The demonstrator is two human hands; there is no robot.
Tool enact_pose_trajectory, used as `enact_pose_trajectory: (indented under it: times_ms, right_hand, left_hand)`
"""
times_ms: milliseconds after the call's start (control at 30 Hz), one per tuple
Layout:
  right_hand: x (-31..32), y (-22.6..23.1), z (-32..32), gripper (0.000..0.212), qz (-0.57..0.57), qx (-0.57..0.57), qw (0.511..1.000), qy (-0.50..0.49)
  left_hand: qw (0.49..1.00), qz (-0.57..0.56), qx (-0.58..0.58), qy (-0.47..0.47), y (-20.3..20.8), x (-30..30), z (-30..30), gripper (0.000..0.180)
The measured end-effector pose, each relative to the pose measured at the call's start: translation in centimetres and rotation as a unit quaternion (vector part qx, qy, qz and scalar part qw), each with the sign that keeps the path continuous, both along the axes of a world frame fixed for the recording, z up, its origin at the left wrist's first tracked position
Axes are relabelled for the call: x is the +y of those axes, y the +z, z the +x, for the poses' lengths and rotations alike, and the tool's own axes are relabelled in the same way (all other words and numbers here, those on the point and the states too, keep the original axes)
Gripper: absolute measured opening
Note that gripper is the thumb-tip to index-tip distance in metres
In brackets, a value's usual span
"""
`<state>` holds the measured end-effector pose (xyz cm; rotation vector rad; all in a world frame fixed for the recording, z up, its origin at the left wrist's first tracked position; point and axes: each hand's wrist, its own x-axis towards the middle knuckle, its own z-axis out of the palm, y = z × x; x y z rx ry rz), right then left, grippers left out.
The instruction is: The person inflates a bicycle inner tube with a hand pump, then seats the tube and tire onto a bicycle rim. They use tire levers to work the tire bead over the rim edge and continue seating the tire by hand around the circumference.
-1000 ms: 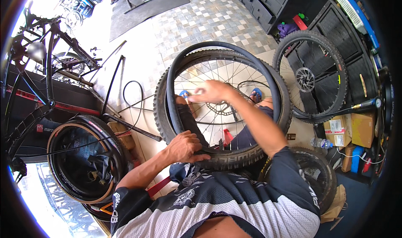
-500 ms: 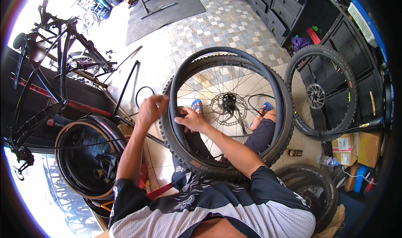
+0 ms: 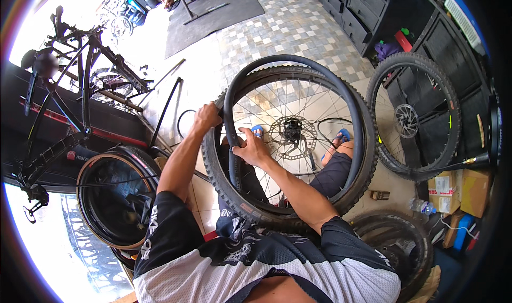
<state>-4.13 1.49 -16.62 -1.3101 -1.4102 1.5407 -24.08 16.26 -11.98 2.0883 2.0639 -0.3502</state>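
A spoked bicycle wheel with a disc brake rotor (image 3: 291, 133) stands tilted between my legs, with a black knobby tire (image 3: 367, 167) around it. A dark inner tube (image 3: 356, 135) loops over the wheel, its top rising past the tire's far edge. My left hand (image 3: 208, 117) is closed over the tire's left edge, fingers curled toward the gap beside the tube. Inside the loop, my right hand (image 3: 250, 147) grips the tube's left side between thumb and fingers. Part of the tire's inner side is hidden behind the tube and hands.
Another wheel (image 3: 452, 98) leans against black cabinets on the right. Boxes (image 3: 473, 191) and a plastic bottle (image 3: 422, 206) sit below it. A bike frame (image 3: 88, 84) hangs at left above stacked tires (image 3: 88, 209). Beyond a dark mat (image 3: 234, 15), a person's legs show.
My left hand, raised and blurred before, has come down onto the tire's left edge. My right hand has shifted slightly and closed around the tube. The whole view has moved a little.
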Motion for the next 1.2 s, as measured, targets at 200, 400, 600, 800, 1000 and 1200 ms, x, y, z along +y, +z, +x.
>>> enact_pose_trajectory:
  times_ms: [200,400,600,800,1000,1200]
  right_hand:
    - [-2.4,0.0,-2.9,0.043,-0.021,0.033,0.999,-0.015]
    - [-4.5,0.6,-7.2,0.021,0.122,0.09,0.978,0.146]
    - [-2.9,2.5,-2.1,0.028,0.152,-0.038,0.945,0.286]
    - [9.8,2.2,7.8,0.038,0.143,-0.097,0.977,-0.121]
    - [24.8,0.1,16.2,0.085,0.255,-0.48,0.824,-0.159]
    - [33.1,-2.9,13.1,0.097,0.244,-0.514,0.822,0.026]
  left_hand:
    - [0.997,0.007,-0.081,0.005,5.4,-0.1,-1.1,0.061]
    - [0.995,0.081,-0.049,-0.039,6.6,-2.4,-0.6,0.059]
    - [0.996,0.059,-0.073,0.009,5.8,-5.7,-2.6,0.046]
    - [0.99,0.061,-0.12,0.03,4.4,-7.3,-3.1,0.045]
    - [0.983,0.088,-0.155,0.033,4.9,-7.4,-3.5,0.043]
    - [0.986,0.065,-0.143,0.058,5.3,-7.0,-2.9,0.047]
